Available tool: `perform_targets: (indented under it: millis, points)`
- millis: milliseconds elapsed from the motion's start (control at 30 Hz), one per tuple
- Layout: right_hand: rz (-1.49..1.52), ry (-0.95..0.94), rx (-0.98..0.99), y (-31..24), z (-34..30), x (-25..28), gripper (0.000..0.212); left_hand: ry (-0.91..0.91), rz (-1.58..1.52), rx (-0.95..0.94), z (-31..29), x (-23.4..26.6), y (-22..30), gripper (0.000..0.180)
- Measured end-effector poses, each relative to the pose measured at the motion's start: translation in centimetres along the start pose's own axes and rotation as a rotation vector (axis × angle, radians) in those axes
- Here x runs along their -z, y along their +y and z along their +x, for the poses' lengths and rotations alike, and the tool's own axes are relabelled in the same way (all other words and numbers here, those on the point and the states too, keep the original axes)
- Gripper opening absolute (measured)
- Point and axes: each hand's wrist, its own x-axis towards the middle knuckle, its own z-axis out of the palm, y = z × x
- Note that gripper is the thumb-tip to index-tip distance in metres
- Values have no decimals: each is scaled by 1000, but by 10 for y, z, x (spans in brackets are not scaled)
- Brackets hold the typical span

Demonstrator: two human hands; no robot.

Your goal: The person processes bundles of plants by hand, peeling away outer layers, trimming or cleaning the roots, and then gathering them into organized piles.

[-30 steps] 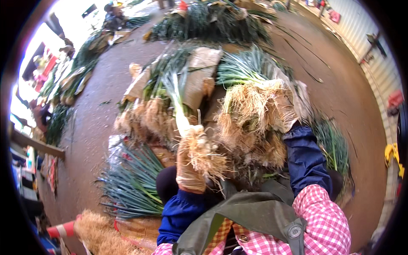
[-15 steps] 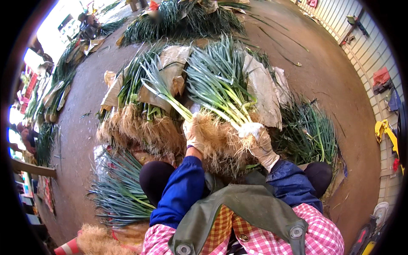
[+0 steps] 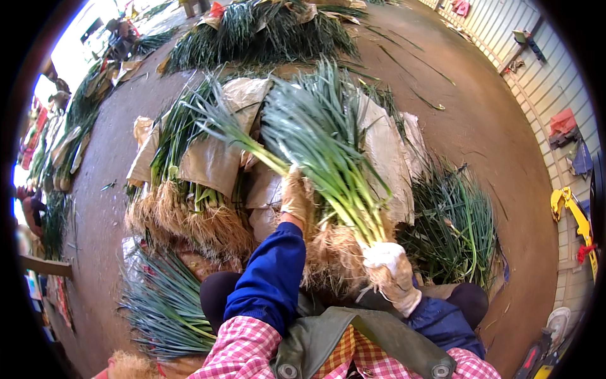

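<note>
My gloved right hand (image 3: pixel 391 271) is closed round the base of a thick bunch of green onions (image 3: pixel 344 196), close in front of my right knee. Its leaves fan out away from me to the upper left and partly blur. Farther forward, my gloved left hand (image 3: pixel 293 192) grips a thinner bunch of green onions (image 3: pixel 249 144), pointing up and left. Between and below the hands hang tangled tan roots (image 3: pixel 328 259); which bunch each belongs to is partly hidden. Left of my left hand, a heap of rooted green onions (image 3: pixel 189 183) lies under brown sacking (image 3: pixel 214 165).
More green onions lie by my left (image 3: pixel 167 303) and right knee (image 3: pixel 454 221). Pale sacking (image 3: pixel 385 151) lies beyond my right hand. A long pile of green onions (image 3: pixel 265 38) spans the far floor (image 3: pixel 470 107). A yellow tool (image 3: pixel 571 211) hangs by the right wall.
My right hand has drawn back toward me, raising its bunch off the heap. My left hand has gone slightly forward with its onions. The view has shifted a little.
</note>
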Motion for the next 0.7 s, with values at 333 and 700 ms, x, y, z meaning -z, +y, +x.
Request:
perform_targets:
  millis: [333,700]
  points:
    - [817,345,-686,61,-80,4,31,-177,423,-128,-8,-70,-55,19]
    - [-44,-81,-83,51,3,-46,15,-190,655,211,45,-76,32,17]
